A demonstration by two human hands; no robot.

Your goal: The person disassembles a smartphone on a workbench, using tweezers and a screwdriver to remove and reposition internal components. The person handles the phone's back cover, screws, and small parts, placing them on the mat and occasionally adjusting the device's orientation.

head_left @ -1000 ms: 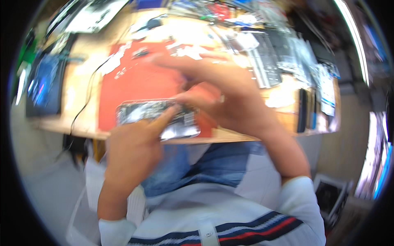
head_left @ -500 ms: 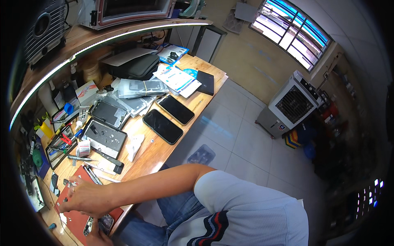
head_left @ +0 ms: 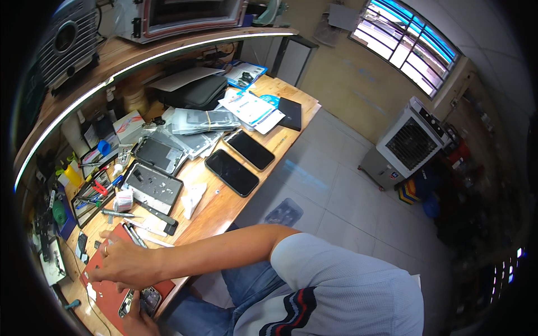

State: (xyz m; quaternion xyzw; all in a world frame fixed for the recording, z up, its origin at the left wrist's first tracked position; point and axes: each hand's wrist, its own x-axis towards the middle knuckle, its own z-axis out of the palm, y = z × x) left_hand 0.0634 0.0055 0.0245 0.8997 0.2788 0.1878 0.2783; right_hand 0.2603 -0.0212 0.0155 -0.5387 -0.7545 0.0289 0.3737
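Fingers [head_left: 103, 252] of the right hand [head_left: 126, 263] lay spread on the red mat [head_left: 103, 291] while the left hand [head_left: 131, 319] gripped the opened phone [head_left: 141, 301] at the bench edge, its insides exposed, reassembly seemingly unfinished.

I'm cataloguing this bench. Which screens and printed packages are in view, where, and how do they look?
Two dark phones: side by side at the desk's front edge, black glossy rectangles, screens off.
Printed leaflets: far end of the desk, white and blue sheets, fanned.
Small box: under the shelf, white and red.
Opened phone: on the red mat, by the left hand.
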